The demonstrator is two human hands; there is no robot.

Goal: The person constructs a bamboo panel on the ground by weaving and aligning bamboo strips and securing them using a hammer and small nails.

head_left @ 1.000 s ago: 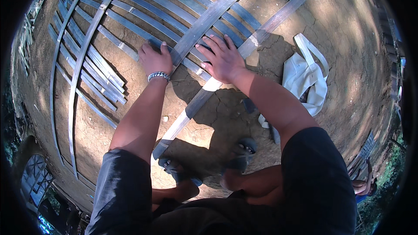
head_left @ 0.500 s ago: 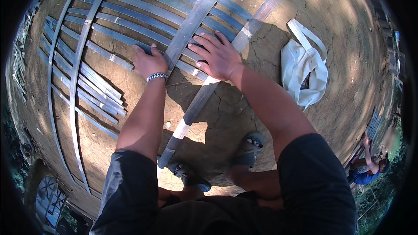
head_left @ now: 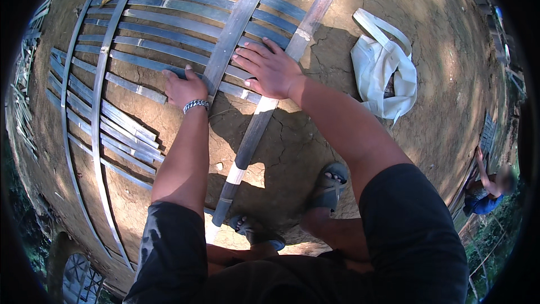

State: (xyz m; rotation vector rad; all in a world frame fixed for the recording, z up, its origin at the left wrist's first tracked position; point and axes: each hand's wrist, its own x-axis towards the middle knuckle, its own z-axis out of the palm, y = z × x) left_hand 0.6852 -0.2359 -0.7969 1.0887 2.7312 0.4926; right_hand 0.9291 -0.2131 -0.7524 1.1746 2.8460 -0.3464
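Observation:
Flat bamboo slats (head_left: 169, 19) lie side by side on the ground, crossing longer bamboo strips. My left hand (head_left: 185, 88), wearing a chain bracelet (head_left: 196, 104), rests at the lower edge of one slat, beside a wide bamboo strip (head_left: 233, 34). Its thumb and forefinger are apart against that slat; the other fingers are partly hidden. Spread over the slat ends, my right hand (head_left: 272, 72) lies flat between the wide strip and a second long bamboo strip (head_left: 253, 132). This second strip runs down toward my feet.
A white cloth bag (head_left: 374, 62) lies on cracked earth to the right. Shorter loose slats (head_left: 126, 129) sit at the left, across two thin long strips (head_left: 95, 129). My sandalled feet (head_left: 329, 186) are below. Another person (head_left: 486, 188) crouches at the far right.
The whole view has shifted a little, so the bag and slats appear farther left and the bag higher. Both hands keep nearly the same places on the bamboo.

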